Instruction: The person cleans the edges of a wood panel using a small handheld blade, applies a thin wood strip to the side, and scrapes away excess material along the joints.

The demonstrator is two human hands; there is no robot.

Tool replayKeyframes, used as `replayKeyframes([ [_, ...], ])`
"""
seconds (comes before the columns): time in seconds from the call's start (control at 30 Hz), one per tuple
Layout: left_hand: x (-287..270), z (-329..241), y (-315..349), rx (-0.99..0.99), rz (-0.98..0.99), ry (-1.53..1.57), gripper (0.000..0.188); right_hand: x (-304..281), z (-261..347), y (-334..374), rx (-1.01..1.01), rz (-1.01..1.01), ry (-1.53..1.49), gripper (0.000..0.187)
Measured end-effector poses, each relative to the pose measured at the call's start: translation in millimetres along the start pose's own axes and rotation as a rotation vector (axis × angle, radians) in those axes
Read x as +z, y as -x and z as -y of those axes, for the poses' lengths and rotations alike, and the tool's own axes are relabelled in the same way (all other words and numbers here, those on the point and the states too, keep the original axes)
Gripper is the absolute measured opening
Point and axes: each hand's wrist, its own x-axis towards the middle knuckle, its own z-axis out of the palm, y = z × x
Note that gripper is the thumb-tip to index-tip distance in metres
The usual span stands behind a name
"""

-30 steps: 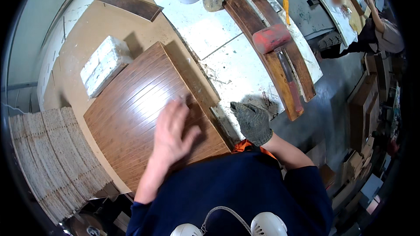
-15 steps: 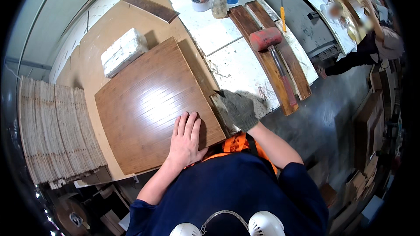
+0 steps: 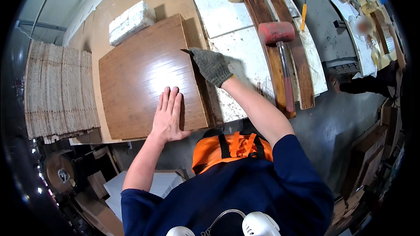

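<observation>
My left hand (image 3: 167, 120) is bare and lies flat on the near part of a brown wood-grain panel (image 3: 135, 74), fingers stretched out and thumb toward its near edge. A grey knitted glove covers my right hand (image 3: 212, 66), which is closed at the panel's right edge. From its fingers sticks a thin, dark, pointed blade (image 3: 187, 51), its tip over the panel's edge; any handle is hidden in the glove. The panel is thick or stacked, with a side face showing on the right, and rests on a tan sheet (image 3: 97, 30).
Left stands a stack of thin boards (image 3: 61, 89); a white wrapped block (image 3: 132, 22) sits behind the panel. On the right, a red-headed mallet (image 3: 276, 32) lies across dark wood strips (image 3: 302, 76), near a yellow-handled screwdriver (image 3: 303, 16). Another person's leg (image 3: 363, 88) shows far right.
My right hand has moved away from me along the panel's right edge, with the blade now over that edge. The left hand stays flat on the panel. The view has shifted.
</observation>
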Motion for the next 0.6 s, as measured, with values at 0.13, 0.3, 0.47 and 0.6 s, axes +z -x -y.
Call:
replayKeyframes([
  [0.13,0.8,-4.2,-6.9,0.028,-0.035,-0.005,0.115,3.4,-15.0,1.2,0.005,0.009,0.038,0.029],
  [0.3,4.8,-5.1,-6.0,0.017,-0.027,-0.016,0.12,-10.0,5.4,62.7,-0.283,0.0,0.055,0.027],
  [0.47,0.4,-4.2,-6.6,-0.005,-0.004,-0.043,0.113,-45.1,39.0,146.6,-0.359,0.279,-0.006,0.037],
  [0.6,-0.9,-6.4,-10.6,0.009,-0.026,-0.025,0.114,-26.6,13.3,68.6,-0.321,-0.112,0.037,0.04],
])
